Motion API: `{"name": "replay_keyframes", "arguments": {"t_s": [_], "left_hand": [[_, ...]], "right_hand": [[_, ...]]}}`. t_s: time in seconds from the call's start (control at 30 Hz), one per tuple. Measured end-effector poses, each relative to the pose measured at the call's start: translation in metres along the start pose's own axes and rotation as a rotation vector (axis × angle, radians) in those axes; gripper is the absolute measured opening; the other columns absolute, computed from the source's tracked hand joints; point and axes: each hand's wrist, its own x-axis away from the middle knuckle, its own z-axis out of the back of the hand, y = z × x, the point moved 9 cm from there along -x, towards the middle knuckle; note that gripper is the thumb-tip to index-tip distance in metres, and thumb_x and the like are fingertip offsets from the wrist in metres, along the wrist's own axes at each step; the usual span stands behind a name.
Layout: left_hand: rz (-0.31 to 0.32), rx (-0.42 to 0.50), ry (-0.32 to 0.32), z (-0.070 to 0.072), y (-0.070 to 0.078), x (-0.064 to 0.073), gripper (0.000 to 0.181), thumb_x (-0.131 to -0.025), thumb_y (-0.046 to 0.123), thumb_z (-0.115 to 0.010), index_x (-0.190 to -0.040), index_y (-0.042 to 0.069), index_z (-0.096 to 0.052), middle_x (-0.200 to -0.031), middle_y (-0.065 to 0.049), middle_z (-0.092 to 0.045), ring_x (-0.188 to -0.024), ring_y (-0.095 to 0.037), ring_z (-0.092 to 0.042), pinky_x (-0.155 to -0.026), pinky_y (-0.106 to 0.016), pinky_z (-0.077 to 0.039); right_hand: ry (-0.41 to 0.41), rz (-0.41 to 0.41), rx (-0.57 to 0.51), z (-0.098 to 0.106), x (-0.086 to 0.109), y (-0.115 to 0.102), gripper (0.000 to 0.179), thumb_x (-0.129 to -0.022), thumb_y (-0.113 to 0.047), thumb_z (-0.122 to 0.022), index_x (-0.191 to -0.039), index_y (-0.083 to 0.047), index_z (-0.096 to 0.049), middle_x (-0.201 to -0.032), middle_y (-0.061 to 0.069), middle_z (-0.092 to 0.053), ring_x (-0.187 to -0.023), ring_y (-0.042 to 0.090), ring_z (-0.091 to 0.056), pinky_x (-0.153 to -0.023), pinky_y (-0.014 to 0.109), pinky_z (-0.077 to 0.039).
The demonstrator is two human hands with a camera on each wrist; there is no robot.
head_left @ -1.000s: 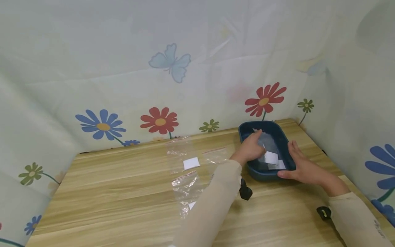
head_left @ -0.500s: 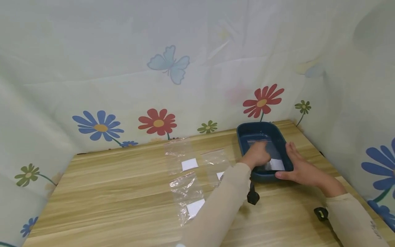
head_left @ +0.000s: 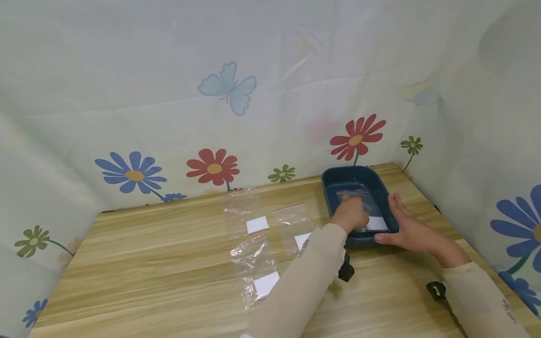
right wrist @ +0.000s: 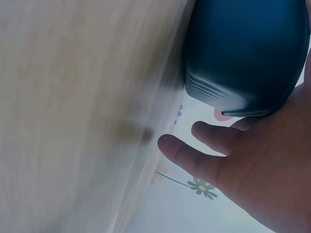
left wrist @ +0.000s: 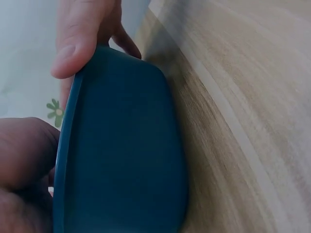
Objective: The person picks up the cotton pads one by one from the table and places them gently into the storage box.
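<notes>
My left hand [head_left: 352, 213] reaches down into a dark blue plastic tray [head_left: 356, 170] at the back right of the table. Its fingers are curled over a clear zip-lock bag [head_left: 372, 204] with a white label, lying in the tray. Whether the fingertips pinch the bag is hidden. In the left wrist view, those curled fingers show just past the tray's rim [left wrist: 63, 160]. At the tray's near right corner, my right hand [head_left: 412, 231] rests its thumb on the rim. The other fingers are spread and fairly straight along the right side, as the right wrist view also shows.
Three clear zip-lock bags with white labels lie on the wooden table left of the tray: a back one [head_left: 242, 206], a front one [head_left: 253, 263] and a right one [head_left: 291, 218], partly behind the left sleeve. A flowered cloth [head_left: 169, 94] hangs behind.
My left hand has drawn back toward the near end of the tray, and its extended index finger has curled in. Inside, the bag's top edge sits nearer. The right hand stays at the rim.
</notes>
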Motion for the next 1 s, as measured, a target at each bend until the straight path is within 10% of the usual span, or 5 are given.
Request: {"name": "replay_keyframes", "arguments": {"t_s": [0.33, 0.7, 1.0], "left_hand": [[0.02, -0.085, 0.047, 0.002, 0.003, 0.008, 0.022, -0.087, 0.021, -0.075, -0.106, 0.011, -0.074, -0.136, -0.013, -0.05, -0.074, -0.017, -0.061, -0.064, -0.028, -0.051], [0.023, -0.303, 0.143, 0.01, 0.008, 0.01, 0.069, -0.09, 0.041, -0.072, -0.147, 0.009, -0.051, -0.147, -0.013, -0.042, -0.076, -0.015, -0.064, -0.059, -0.029, -0.054], [-0.178, 0.013, 0.22, 0.063, -0.008, 0.039, 0.038, -0.103, 0.022, -0.053, -0.14, 0.015, -0.06, -0.136, -0.005, -0.055, -0.102, -0.014, -0.062, -0.086, -0.027, -0.051]], "right_hand": [[-0.004, -0.012, 0.004, 0.0, 0.001, -0.002, 0.122, -0.087, -0.044, -0.078, -0.156, 0.007, 0.009, -0.16, 0.032, 0.019, -0.144, 0.058, 0.003, -0.105, 0.076, -0.016], [-0.006, -0.019, 0.0, -0.001, 0.001, -0.003, 0.121, -0.088, -0.044, -0.077, -0.157, 0.006, 0.009, -0.16, 0.031, 0.019, -0.144, 0.059, 0.001, -0.105, 0.076, -0.016], [-0.004, -0.015, 0.007, -0.002, 0.001, -0.002, 0.122, -0.087, -0.045, -0.077, -0.156, 0.007, 0.009, -0.16, 0.032, 0.02, -0.141, 0.062, -0.003, -0.104, 0.077, -0.016]]}}
